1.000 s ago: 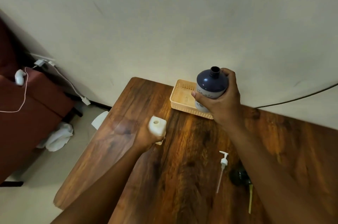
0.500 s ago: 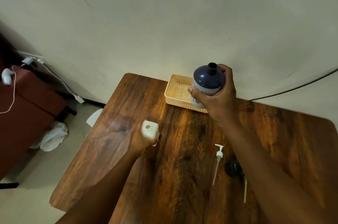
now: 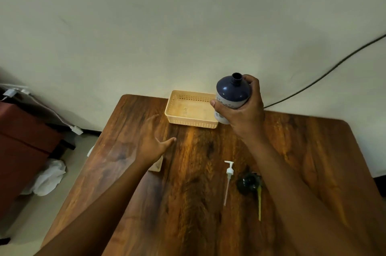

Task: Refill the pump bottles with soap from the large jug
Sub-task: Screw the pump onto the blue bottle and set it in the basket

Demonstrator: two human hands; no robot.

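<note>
The left hand (image 3: 151, 147) hovers spread and empty above a small pale bottle (image 3: 156, 165) on the table (image 3: 188, 203). Two pump heads (image 3: 229, 174) lie loose, and the right hand (image 3: 243, 109) clasps the uncapped dark bottle (image 3: 231, 94) beside the basket (image 3: 191, 109). No jug shows, so pouring seems not yet begun.

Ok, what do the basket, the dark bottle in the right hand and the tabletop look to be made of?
Basket: likely moulded plastic, matte cream, with regular rows of small holes in its walls.
Dark bottle: probably glossy navy plastic, going by sharp highlights on its shoulder and the threaded open neck; glass cannot be excluded. The right hand holds it.
Tabletop: wood or wood-look laminate, semi-gloss, with strong grain and a soft sheen.
</note>
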